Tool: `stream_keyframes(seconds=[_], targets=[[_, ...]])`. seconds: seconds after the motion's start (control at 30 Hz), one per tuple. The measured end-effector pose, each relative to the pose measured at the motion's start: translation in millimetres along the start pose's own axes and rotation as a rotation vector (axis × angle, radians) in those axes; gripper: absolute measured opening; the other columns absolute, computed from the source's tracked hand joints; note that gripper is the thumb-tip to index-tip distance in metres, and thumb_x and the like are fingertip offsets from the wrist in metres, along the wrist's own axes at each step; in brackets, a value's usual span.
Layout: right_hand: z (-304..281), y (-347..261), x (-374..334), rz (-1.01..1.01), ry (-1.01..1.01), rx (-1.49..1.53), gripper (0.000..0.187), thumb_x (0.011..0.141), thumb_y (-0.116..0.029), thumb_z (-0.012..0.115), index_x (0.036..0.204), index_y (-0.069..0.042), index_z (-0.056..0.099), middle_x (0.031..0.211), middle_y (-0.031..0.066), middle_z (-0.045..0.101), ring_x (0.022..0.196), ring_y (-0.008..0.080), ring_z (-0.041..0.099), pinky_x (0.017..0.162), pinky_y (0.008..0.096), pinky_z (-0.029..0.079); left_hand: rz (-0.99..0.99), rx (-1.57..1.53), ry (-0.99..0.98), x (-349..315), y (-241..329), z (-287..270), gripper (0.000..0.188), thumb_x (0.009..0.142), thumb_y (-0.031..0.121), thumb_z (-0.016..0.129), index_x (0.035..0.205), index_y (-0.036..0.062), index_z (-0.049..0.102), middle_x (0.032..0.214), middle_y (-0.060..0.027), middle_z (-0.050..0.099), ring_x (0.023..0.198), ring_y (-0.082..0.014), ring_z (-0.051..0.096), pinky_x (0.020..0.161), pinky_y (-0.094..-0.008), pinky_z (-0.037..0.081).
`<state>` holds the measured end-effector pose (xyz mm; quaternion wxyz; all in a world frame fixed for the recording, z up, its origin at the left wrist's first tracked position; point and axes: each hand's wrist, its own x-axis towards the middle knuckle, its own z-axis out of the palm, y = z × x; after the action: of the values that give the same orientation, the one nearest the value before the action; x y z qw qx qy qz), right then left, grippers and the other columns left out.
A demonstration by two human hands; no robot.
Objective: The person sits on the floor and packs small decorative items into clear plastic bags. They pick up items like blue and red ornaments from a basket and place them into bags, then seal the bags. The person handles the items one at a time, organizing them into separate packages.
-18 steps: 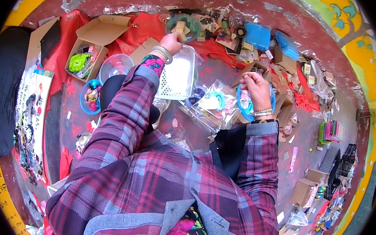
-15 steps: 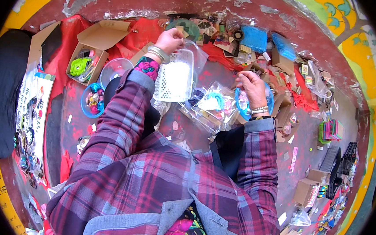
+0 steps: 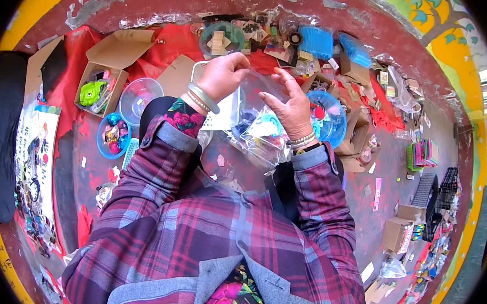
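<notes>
My left hand is closed in a pinch on a clear plastic bag, whose film spreads between my two hands. My right hand is beside the bag's other side, thumb and fingers apart, with nothing visible in them. Partly hidden behind my left hand is a white perforated plastic basket. Below the hands lies a heap of clear-wrapped packets, some with light blue and dark blue contents. A blue round basin with small colourful pieces stands right of my right hand.
A green round tub holding cards stands beyond my left hand. To the left are an open cardboard box, a clear tub and a blue bowl of shiny pieces. Blue packs and cardboard boxes sit at the right.
My left hand has come nearer and slightly right, now with the clear bag in its pinch. My right hand has left the blue basin, moved left and spread its fingers.
</notes>
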<state>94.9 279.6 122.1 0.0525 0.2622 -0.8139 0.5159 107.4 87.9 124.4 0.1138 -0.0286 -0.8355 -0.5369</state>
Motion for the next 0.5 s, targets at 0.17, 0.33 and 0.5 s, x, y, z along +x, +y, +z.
stream_keyframes(seconds=[0.17,0.33,0.5], targets=[[8.0,1.7,-6.1,-0.006,-0.036,-0.105,0.024,0.075,-0.017,0.065,0.096,-0.005,0.062,0.087,0.0104,0.063,0.080,0.0236,0.061,0.069,0.0309,0.047,0.120,0.048,-0.094,-8.0,-5.1,2.9,0.011,0.078,0.005,0.062,0.088,-0.0003,0.060,0.075,-0.0044,0.060,0.071,-0.0093,0.056,0.065,-0.0242,0.047],[4.3,-0.9,-6.1,-0.020,-0.013,-0.021,0.010,0.078,-0.010,0.060,0.086,-0.004,0.063,0.077,0.0103,0.061,0.068,0.0234,0.060,0.059,0.0288,0.046,-0.008,-0.125,-0.261,-10.7,-1.7,-5.7,0.028,0.075,0.013,0.068,0.098,0.0009,0.058,0.087,-0.0044,0.060,0.081,-0.0106,0.056,0.072,-0.0253,0.046],[-3.4,-14.2,-5.4,-0.140,-0.076,0.001,0.010,0.078,-0.009,0.061,0.087,-0.004,0.062,0.078,0.0098,0.060,0.068,0.0239,0.059,0.059,0.0292,0.046,-0.021,-0.219,-0.528,-10.7,-5.6,-9.2,0.049,0.071,0.023,0.074,0.110,0.0007,0.056,0.104,-0.0065,0.058,0.094,-0.0137,0.053,0.081,-0.0284,0.044]])
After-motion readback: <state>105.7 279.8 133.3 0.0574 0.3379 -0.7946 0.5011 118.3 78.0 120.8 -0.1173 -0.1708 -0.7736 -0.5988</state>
